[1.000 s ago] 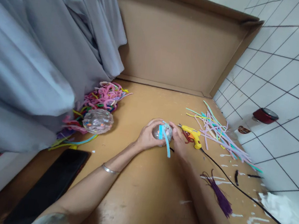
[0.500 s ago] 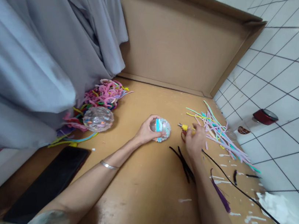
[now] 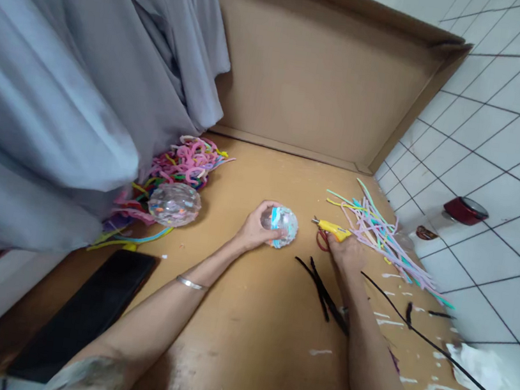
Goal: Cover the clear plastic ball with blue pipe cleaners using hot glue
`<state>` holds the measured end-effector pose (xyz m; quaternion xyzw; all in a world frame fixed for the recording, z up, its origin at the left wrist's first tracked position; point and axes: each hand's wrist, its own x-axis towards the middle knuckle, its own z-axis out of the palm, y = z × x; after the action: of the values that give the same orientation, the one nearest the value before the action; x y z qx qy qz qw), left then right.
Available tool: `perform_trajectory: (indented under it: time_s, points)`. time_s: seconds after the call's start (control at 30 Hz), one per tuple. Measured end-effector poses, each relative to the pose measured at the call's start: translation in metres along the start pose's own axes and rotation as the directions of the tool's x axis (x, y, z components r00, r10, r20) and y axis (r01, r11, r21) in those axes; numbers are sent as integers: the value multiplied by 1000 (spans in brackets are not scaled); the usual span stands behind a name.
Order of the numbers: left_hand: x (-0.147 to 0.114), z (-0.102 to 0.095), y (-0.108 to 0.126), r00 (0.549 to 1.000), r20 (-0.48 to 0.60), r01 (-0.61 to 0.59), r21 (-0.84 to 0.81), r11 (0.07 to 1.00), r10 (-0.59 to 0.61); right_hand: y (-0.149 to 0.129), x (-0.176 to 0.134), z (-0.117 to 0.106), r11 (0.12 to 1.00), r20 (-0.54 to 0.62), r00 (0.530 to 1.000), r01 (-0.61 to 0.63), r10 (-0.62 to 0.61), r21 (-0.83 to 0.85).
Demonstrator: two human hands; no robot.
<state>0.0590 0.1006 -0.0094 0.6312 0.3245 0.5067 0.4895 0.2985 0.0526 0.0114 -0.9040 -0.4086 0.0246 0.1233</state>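
My left hand (image 3: 258,228) is closed around a small clear ball-shaped piece (image 3: 288,225) with a blue band and a pale, bumpy covering on its right side. To the right, my right hand (image 3: 347,254) has its fingers curled at the rear of a yellow glue gun (image 3: 330,228), whose nozzle points left. Those fingertips are partly hidden. Beside the gun, next to the fingers, red scissors handles (image 3: 323,240) show. Black pipe cleaners (image 3: 321,291) lie below, near my right wrist.
A clear faceted bowl (image 3: 175,204) stands by a tangle of coloured pipe cleaners (image 3: 191,163) at left. A black phone (image 3: 88,313) lies nearer. Straight pastel pipe cleaners (image 3: 383,235) lie right, with a black cord (image 3: 428,341) and white tissue (image 3: 485,382). Cardboard (image 3: 316,74) stands behind.
My right hand has slid back and down from on top of the glue gun to its rear, uncovering the yellow body. My left hand keeps hold of the clear piece.
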Motion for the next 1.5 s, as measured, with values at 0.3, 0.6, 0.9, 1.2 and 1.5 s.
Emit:
perform_trajectory:
  time_s: [0.3, 0.6, 0.9, 1.2, 1.5]
  points:
    - [3, -4, -2, 999, -8, 30, -110, 994, -31, -11, -10, -15, 933, -358, 921, 255, -154, 255]
    - [5, -4, -4, 999, -39, 24, -187, 982, -32, -46, -5, -39, 741, -558, 677, 653, -479, 157]
    - [5, -5, -5, 999, -31, 29, -193, 981, -36, -57, -13, -40, 707, -597, 576, 707, -558, 20]
    - [2, -4, 3, 999, 31, 32, -118, 992, -28, -55, -18, -44, 702, -597, 551, 712, -584, -29]
    - [1, -2, 6, 999, 31, 38, -104, 994, -35, -53, -24, -40, 724, -560, 592, 690, -580, -21]
